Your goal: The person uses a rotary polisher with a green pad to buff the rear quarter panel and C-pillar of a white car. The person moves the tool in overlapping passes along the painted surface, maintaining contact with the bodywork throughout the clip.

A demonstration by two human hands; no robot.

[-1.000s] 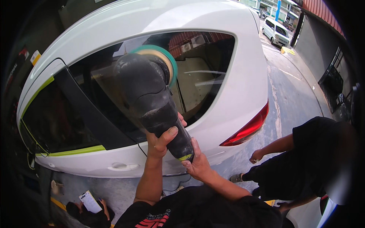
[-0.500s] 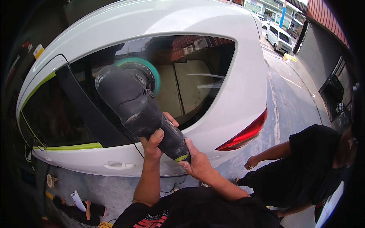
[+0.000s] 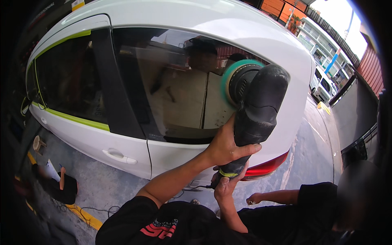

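My two hands hold a black power polisher (image 3: 261,102) with a round teal pad (image 3: 226,83). The pad rests against, or very near, the rear part of a white car's dark side window (image 3: 175,94). My left hand (image 3: 230,143) is closed around the polisher's body, thumb across its top. Lower down, my right hand (image 3: 229,179) wraps the handle end beside a yellow-green band. A cord (image 3: 200,187) leaves that end. Below the tool, the red tail light (image 3: 265,168) is partly covered by it.
Green masking tape (image 3: 77,119) edges the front side window. To my right stands a person in black (image 3: 310,204), one arm held forward. At lower left another person (image 3: 61,183) holds a clipboard (image 3: 53,169) near a small stool (image 3: 38,144). Cables (image 3: 87,218) lie on the floor.
Both hands have carried the polisher to the right across the window, from its front part to its rear edge. The tool now tilts rightward, and my view has shifted.
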